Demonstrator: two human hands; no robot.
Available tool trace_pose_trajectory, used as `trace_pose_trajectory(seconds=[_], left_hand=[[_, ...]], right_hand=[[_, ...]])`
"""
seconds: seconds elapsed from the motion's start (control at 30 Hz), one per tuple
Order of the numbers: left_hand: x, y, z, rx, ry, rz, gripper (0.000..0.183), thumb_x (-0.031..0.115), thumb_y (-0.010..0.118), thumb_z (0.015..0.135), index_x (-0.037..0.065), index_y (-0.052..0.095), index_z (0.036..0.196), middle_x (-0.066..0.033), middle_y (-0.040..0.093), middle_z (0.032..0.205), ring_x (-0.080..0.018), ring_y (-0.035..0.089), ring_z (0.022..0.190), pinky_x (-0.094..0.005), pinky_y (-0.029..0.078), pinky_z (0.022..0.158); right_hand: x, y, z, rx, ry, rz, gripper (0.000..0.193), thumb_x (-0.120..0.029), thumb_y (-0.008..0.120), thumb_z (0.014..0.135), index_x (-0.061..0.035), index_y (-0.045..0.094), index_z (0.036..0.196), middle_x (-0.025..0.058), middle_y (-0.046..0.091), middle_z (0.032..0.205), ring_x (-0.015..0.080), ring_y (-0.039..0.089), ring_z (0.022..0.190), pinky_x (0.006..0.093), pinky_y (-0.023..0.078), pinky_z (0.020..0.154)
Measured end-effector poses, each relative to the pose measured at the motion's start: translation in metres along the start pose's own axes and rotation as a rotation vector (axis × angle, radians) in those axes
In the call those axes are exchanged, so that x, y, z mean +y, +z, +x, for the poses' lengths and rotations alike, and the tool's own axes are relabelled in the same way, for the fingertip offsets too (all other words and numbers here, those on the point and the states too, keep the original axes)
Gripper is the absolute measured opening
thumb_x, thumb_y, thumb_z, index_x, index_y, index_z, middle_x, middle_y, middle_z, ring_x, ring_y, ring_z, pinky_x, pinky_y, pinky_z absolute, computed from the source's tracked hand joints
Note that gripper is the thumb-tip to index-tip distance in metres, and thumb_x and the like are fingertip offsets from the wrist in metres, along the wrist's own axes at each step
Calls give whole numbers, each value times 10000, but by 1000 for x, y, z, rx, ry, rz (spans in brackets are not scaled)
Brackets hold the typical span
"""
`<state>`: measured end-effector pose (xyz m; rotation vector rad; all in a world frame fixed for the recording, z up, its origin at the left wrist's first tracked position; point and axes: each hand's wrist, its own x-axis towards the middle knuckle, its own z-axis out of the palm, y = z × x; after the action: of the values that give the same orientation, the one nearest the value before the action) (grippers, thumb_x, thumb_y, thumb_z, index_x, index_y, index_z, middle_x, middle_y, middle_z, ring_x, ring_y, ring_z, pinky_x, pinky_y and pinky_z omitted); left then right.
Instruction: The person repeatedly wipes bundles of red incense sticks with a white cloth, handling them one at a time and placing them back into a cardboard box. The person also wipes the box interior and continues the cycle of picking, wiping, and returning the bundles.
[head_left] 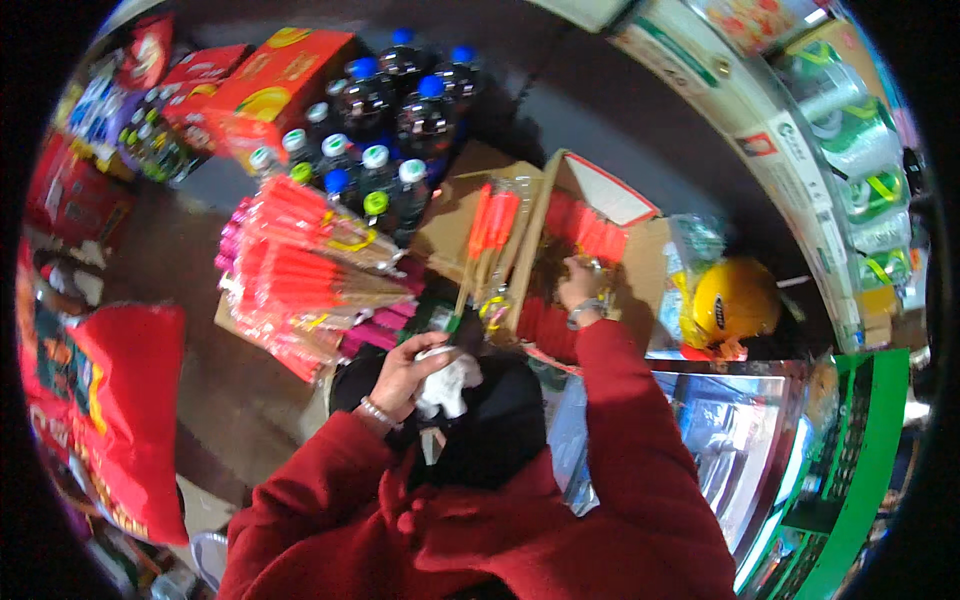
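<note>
My left hand (pixel 398 382) is closed around a crumpled white tissue (pixel 450 385) above my dark-clad lap. My right hand (pixel 579 286) reaches into an open cardboard box (pixel 532 250) of red-wrapped bundles (pixel 600 236). Its fingers are bent down against the contents, and what they grip is hidden. Between the hands, a few thin wooden sticks with orange-red tops (pixel 490 225) lean over a cardboard flap, some in clear plastic. Left of them, bagged bundles of similar red-topped sticks (pixel 295 283) lie in a pile.
Behind the pile stand several dark drink bottles (pixel 430 118) and a red-orange carton (pixel 280 85). A yellow ball-like object (pixel 735 300) sits right of the box. A glass-topped case (pixel 725 425) and a green rack (pixel 865 450) border the right. A big red bag (pixel 125 410) stands left.
</note>
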<state>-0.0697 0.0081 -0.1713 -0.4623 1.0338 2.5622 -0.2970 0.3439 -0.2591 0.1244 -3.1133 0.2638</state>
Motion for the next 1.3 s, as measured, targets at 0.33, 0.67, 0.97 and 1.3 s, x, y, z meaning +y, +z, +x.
trace_pose_trajectory(seconds=[0.33,0.67,0.97,1.3], left_hand=[[-7,-5,2,1,97,-350,267,207,524,1015,18,589,1192,-81,672,1089,-187,650,990,-335,517,884],[7,-20,-12,-161,42,-303,514,476,514,980,85,541,1314,-59,594,1256,-204,561,1166,-387,425,1020],[51,-39,70,502,361,40,411,313,708,897,-25,608,1109,-65,660,942,-145,630,783,-293,488,630],[92,-19,106,894,94,203,349,325,749,831,-18,691,865,-138,699,731,-198,637,541,-365,473,471]], right_hand=[[-209,-150,-152,-164,-593,704,672,-187,776,765,-50,506,1365,206,421,1465,354,401,1370,427,359,1098],[-235,-83,-171,-260,-278,1099,510,-8,647,846,-56,560,1346,151,528,1383,236,516,1255,350,416,1042],[-216,-99,-158,-360,85,1426,437,-15,591,923,19,485,1346,124,667,1147,143,617,993,274,488,893],[-212,-107,-179,-425,-53,1296,383,-96,673,907,12,575,1260,36,650,1058,90,595,932,242,486,844]])
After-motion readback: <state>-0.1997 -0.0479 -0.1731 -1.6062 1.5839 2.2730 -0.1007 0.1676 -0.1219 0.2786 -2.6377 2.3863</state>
